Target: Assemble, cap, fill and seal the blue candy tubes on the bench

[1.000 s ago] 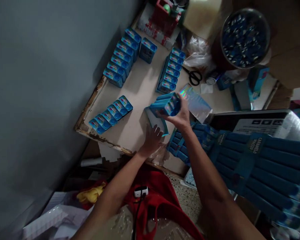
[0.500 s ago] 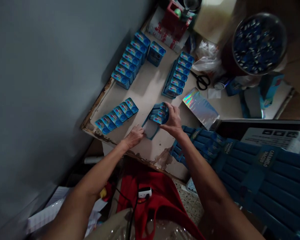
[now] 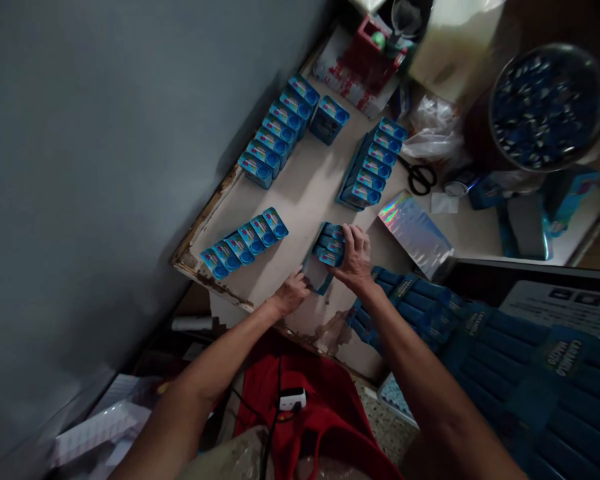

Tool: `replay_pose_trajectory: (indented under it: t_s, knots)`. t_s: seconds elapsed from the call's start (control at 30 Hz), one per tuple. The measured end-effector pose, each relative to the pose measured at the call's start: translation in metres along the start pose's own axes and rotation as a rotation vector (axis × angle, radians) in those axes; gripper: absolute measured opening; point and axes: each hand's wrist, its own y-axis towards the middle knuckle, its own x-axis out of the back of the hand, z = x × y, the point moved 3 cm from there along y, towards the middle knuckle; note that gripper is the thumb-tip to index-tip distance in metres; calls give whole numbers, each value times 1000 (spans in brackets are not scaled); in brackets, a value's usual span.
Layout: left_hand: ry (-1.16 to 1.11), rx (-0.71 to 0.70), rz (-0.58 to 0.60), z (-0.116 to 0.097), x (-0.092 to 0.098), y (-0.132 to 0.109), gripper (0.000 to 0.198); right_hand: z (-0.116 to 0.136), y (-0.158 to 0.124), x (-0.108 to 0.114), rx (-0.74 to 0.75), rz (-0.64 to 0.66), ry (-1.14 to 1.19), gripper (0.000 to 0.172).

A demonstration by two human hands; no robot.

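An open blue carton with a pale inside lies on the worn table in front of me. My left hand has its fingers closed on the carton's near left edge. Several small blue packs stand together at the far end of the carton, and my right hand is wrapped round them from the right. Part of these packs is hidden behind its fingers. To the left, a slanting row of similar blue packs rests on the tabletop.
More blue packs stand in a row by the wall, with a single pack beside them. A filled row is near black scissors and a shiny silver sheet. Stacked blue cartons fill the right; a pot stands behind.
The whole view has shifted, so the table appears further right and slightly lower. Both hands keep their hold on the carton and packs, with little change between them.
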Motion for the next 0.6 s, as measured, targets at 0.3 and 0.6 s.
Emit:
replay_pose_trajectory:
  t_s: [0.3,0.6]
  knots:
    - [56,166,-135,-15,56,-37,37,83,103,44,152,-99,54,101]
    - [31,332,-383,-8,80,-98,34,190,211,-36,288,-104,-24,90]
